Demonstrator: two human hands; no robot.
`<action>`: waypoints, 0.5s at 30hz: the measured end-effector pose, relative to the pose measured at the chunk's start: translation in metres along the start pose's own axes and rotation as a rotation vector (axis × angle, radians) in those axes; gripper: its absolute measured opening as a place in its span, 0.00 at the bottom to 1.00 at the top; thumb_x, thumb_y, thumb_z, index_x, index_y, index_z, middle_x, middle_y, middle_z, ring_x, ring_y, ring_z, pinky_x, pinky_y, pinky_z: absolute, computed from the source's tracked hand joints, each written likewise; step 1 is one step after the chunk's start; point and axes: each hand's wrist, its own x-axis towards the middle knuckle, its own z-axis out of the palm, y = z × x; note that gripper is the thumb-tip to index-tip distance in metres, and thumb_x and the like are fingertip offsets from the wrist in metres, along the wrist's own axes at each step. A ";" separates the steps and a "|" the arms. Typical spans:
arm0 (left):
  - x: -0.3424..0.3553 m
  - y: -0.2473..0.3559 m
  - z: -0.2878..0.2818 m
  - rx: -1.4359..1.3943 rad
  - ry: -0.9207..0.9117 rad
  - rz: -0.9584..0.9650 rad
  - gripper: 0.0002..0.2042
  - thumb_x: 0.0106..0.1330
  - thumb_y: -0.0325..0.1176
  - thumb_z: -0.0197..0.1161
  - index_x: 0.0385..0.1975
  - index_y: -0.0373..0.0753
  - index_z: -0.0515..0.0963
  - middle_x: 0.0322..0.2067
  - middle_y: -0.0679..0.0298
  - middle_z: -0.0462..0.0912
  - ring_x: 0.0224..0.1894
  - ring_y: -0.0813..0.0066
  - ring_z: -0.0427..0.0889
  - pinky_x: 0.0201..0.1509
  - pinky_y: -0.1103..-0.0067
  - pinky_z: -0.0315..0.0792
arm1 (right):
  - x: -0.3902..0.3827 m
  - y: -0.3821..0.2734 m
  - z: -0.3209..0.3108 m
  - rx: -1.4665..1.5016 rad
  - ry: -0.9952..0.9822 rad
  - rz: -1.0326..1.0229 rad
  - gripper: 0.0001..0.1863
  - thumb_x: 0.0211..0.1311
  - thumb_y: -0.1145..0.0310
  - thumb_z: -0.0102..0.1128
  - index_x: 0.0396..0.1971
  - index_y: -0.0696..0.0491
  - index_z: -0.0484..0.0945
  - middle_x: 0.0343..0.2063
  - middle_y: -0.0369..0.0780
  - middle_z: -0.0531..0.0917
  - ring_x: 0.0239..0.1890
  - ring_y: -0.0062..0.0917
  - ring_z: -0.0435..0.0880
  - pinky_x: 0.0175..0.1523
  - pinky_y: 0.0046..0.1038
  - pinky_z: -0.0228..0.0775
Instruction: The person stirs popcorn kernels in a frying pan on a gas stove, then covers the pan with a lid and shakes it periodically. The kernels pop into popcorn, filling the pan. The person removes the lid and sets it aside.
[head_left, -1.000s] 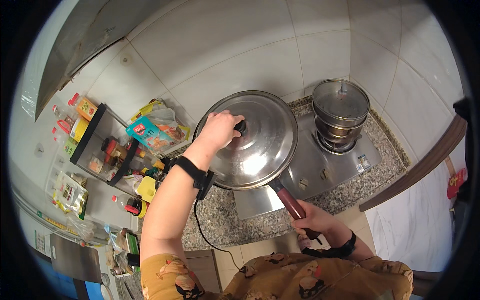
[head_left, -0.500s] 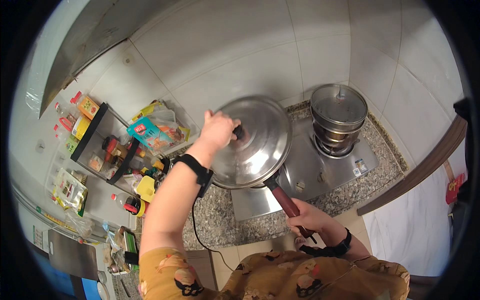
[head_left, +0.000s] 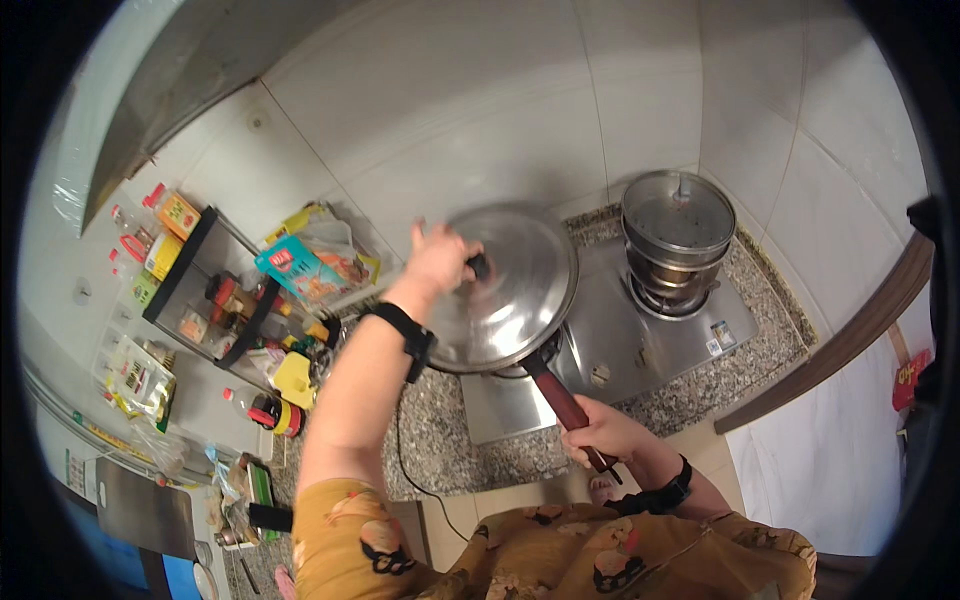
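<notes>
A wide, shiny metal lid (head_left: 520,285) covers a pan over the left burner; the lid hides what is inside. My left hand (head_left: 440,262) is closed on the dark knob (head_left: 479,266) in the lid's middle. The pan's long reddish-brown handle (head_left: 557,396) points toward me, and my right hand (head_left: 607,432) is wrapped round it near its end. Black bands circle both my wrists.
A stacked steamer pot (head_left: 678,235) with a glass lid stands on the right burner of the steel stove (head_left: 630,350). To the left are a black-framed spice rack (head_left: 190,290), a blue food packet (head_left: 298,268) and several bottles. A dark cable (head_left: 403,460) hangs over the granite counter edge.
The lid has shifted slightly left and down, its far edge now lower. The pan handle and my right hand have moved slightly left. My left hand keeps hold of the knob.
</notes>
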 end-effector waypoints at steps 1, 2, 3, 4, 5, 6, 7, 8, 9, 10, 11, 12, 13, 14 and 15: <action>0.000 -0.004 0.021 -0.020 -0.048 -0.015 0.21 0.50 0.47 0.73 0.47 0.60 0.81 0.39 0.68 0.83 0.57 0.64 0.72 0.66 0.42 0.50 | 0.006 0.003 -0.003 0.023 -0.018 0.022 0.16 0.58 0.79 0.55 0.44 0.56 0.62 0.21 0.37 0.73 0.18 0.20 0.73 0.22 0.25 0.67; 0.003 -0.005 0.032 -0.051 -0.100 -0.020 0.20 0.51 0.48 0.72 0.46 0.61 0.81 0.40 0.67 0.83 0.58 0.64 0.72 0.67 0.42 0.49 | 0.008 0.005 -0.006 0.051 -0.026 0.054 0.16 0.59 0.79 0.55 0.45 0.56 0.62 0.21 0.36 0.72 0.18 0.20 0.73 0.22 0.25 0.67; 0.010 -0.004 0.022 -0.043 -0.106 -0.018 0.21 0.51 0.48 0.72 0.47 0.60 0.81 0.40 0.67 0.83 0.58 0.64 0.72 0.67 0.42 0.48 | 0.009 0.006 -0.010 0.051 -0.032 0.055 0.16 0.59 0.79 0.54 0.45 0.56 0.62 0.20 0.36 0.72 0.18 0.20 0.73 0.22 0.26 0.67; 0.010 -0.005 0.012 -0.042 -0.122 -0.027 0.21 0.51 0.48 0.72 0.47 0.60 0.81 0.40 0.67 0.83 0.58 0.63 0.72 0.67 0.42 0.48 | 0.009 -0.002 -0.010 0.039 -0.028 0.019 0.16 0.59 0.79 0.54 0.45 0.56 0.62 0.20 0.36 0.72 0.17 0.20 0.72 0.22 0.26 0.67; 0.002 -0.005 0.013 -0.059 -0.161 -0.037 0.22 0.51 0.48 0.72 0.48 0.60 0.81 0.41 0.67 0.83 0.58 0.63 0.72 0.68 0.42 0.47 | 0.006 -0.011 -0.004 0.037 -0.025 0.013 0.16 0.59 0.79 0.55 0.45 0.56 0.62 0.20 0.36 0.72 0.17 0.20 0.72 0.22 0.26 0.67; 0.000 -0.013 0.008 -0.041 -0.065 -0.023 0.23 0.50 0.47 0.73 0.49 0.60 0.80 0.40 0.67 0.84 0.58 0.62 0.72 0.67 0.42 0.48 | 0.001 -0.018 0.001 0.035 -0.022 0.007 0.16 0.60 0.78 0.55 0.46 0.57 0.62 0.20 0.36 0.72 0.17 0.20 0.72 0.22 0.26 0.67; -0.002 -0.015 -0.009 -0.070 0.034 -0.006 0.22 0.49 0.45 0.74 0.48 0.60 0.81 0.39 0.67 0.84 0.57 0.63 0.72 0.67 0.42 0.48 | -0.003 -0.024 0.004 -0.008 -0.013 0.000 0.18 0.60 0.78 0.55 0.48 0.58 0.61 0.20 0.36 0.73 0.17 0.19 0.72 0.21 0.25 0.67; -0.004 -0.016 -0.026 -0.097 0.132 0.014 0.22 0.49 0.44 0.74 0.47 0.60 0.82 0.38 0.68 0.84 0.57 0.64 0.72 0.66 0.42 0.48 | -0.002 -0.020 0.001 -0.052 0.006 -0.017 0.18 0.60 0.78 0.56 0.48 0.58 0.61 0.20 0.36 0.73 0.17 0.19 0.73 0.21 0.25 0.67; -0.010 -0.017 -0.041 -0.108 0.184 0.059 0.21 0.49 0.44 0.74 0.47 0.59 0.82 0.38 0.67 0.83 0.57 0.65 0.72 0.66 0.42 0.49 | -0.004 -0.015 0.000 -0.105 0.015 -0.038 0.19 0.59 0.78 0.56 0.48 0.59 0.61 0.20 0.36 0.73 0.17 0.19 0.73 0.22 0.25 0.67; -0.012 -0.018 -0.051 -0.114 0.248 0.105 0.21 0.50 0.43 0.73 0.47 0.58 0.82 0.37 0.67 0.83 0.57 0.65 0.72 0.66 0.43 0.49 | -0.007 -0.015 -0.004 -0.166 0.026 -0.069 0.19 0.59 0.77 0.56 0.48 0.59 0.61 0.20 0.36 0.73 0.17 0.19 0.73 0.22 0.24 0.67; -0.014 -0.010 -0.049 -0.079 0.221 0.090 0.21 0.50 0.43 0.73 0.48 0.58 0.82 0.37 0.68 0.83 0.57 0.66 0.72 0.67 0.44 0.49 | -0.005 -0.005 -0.007 -0.120 0.034 -0.073 0.20 0.59 0.77 0.57 0.48 0.60 0.61 0.20 0.36 0.74 0.17 0.19 0.74 0.22 0.24 0.68; -0.006 -0.006 -0.029 -0.022 0.176 0.055 0.24 0.47 0.45 0.75 0.48 0.58 0.82 0.39 0.70 0.84 0.59 0.66 0.71 0.67 0.42 0.46 | -0.005 -0.003 -0.008 -0.108 0.050 -0.039 0.20 0.59 0.77 0.58 0.48 0.60 0.61 0.21 0.36 0.74 0.17 0.19 0.74 0.22 0.24 0.68; -0.005 -0.007 -0.011 -0.021 0.087 0.016 0.24 0.47 0.46 0.74 0.49 0.59 0.81 0.39 0.70 0.84 0.59 0.66 0.71 0.68 0.42 0.46 | -0.001 -0.007 -0.008 -0.104 0.048 -0.021 0.20 0.59 0.76 0.58 0.48 0.60 0.61 0.21 0.37 0.75 0.17 0.19 0.74 0.22 0.24 0.68; -0.004 -0.005 0.007 -0.021 -0.004 -0.009 0.24 0.48 0.47 0.74 0.49 0.60 0.81 0.39 0.70 0.84 0.60 0.65 0.71 0.68 0.41 0.45 | 0.000 -0.007 -0.009 -0.089 0.055 -0.006 0.20 0.58 0.76 0.59 0.48 0.60 0.61 0.21 0.37 0.75 0.17 0.19 0.74 0.22 0.24 0.68; -0.007 -0.002 0.023 -0.049 -0.037 -0.001 0.24 0.48 0.47 0.74 0.50 0.60 0.81 0.40 0.69 0.84 0.60 0.65 0.71 0.68 0.41 0.45 | 0.006 0.001 -0.017 -0.041 0.034 -0.012 0.21 0.58 0.75 0.59 0.49 0.61 0.61 0.21 0.37 0.75 0.17 0.19 0.74 0.22 0.25 0.68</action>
